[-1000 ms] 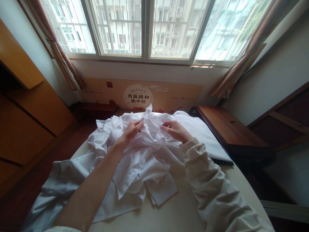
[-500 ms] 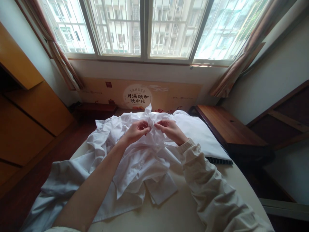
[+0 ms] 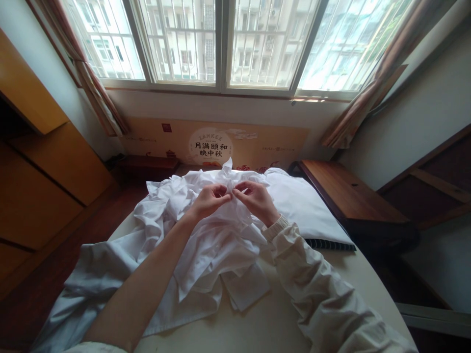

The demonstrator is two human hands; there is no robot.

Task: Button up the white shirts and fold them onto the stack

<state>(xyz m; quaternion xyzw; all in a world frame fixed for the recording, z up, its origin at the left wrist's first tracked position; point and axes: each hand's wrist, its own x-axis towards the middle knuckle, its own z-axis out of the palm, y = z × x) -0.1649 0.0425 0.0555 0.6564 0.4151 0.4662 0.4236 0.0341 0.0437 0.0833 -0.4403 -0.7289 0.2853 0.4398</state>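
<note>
A crumpled white shirt [image 3: 217,255] with buttons down its front lies spread over the rounded table [image 3: 279,323]. At its upper part, my left hand [image 3: 211,200] pinches the cloth between thumb and fingers. My right hand [image 3: 255,198] pinches the same spot from the other side, its fingertips meeting those of the left. A pointed tip of the white fabric stands up just beyond both hands. What exactly lies between the fingertips is too small to make out. More white cloth hangs over the table's left edge.
Folded white cloth [image 3: 305,203] lies on the right of the table, over a dark striped item [image 3: 331,244]. A wooden desk [image 3: 349,193] stands beyond it. Orange cabinets [image 3: 47,176] are at left, and a barred window [image 3: 184,44] with curtains is ahead.
My right hand and sleeve have shifted slightly left, and its fingers are more curled. Both hands' fingertips have come together at the cloth. The shirt lies nearly as before.
</note>
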